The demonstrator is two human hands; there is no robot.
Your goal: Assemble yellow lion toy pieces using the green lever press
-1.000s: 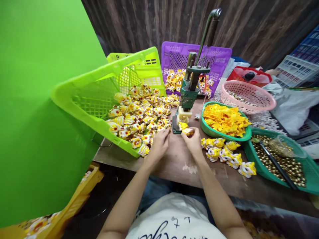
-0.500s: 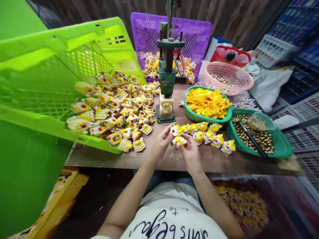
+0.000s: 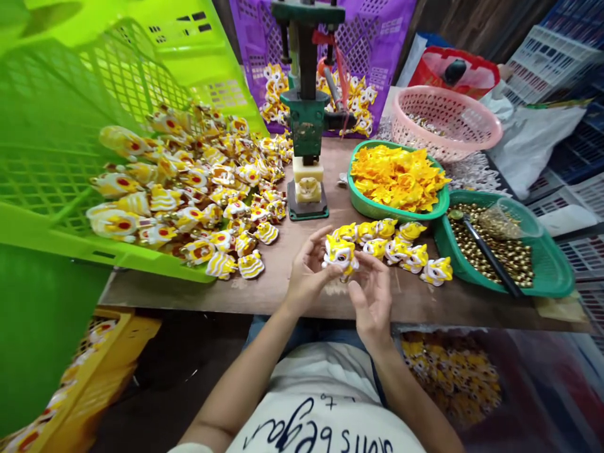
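Note:
My left hand (image 3: 309, 274) is closed on a yellow-and-white lion-head figurine (image 3: 340, 253), thumb across its lower front. The figurine faces me upright, with a dark eye showing. My right hand (image 3: 375, 299) is beside it on the right, fingers apart and thumb raised; its fingertips come close to the figurine, and I cannot tell whether they touch. Just beyond my hands, several similar lion-head figurines (image 3: 416, 258) sit in rows on the wooden table (image 3: 274, 289). A green hand press (image 3: 306, 126) with a cream block on its base stands behind them.
At left, a tilted lime-green crate (image 3: 155, 255) spills striped yellow-and-white pieces (image 3: 189, 217). A purple crate (image 3: 391, 38) stands behind the press. On the right are a green basin (image 3: 372, 206) of yellow parts, a green tray (image 3: 557, 277) of gold bells and a pink basket (image 3: 448, 141).
Earlier both hands held yellow-and-white pieces close together. Now one lion-head figurine is upright in my left hand, and my right hand has opened and drawn slightly right. The view has shifted closer.

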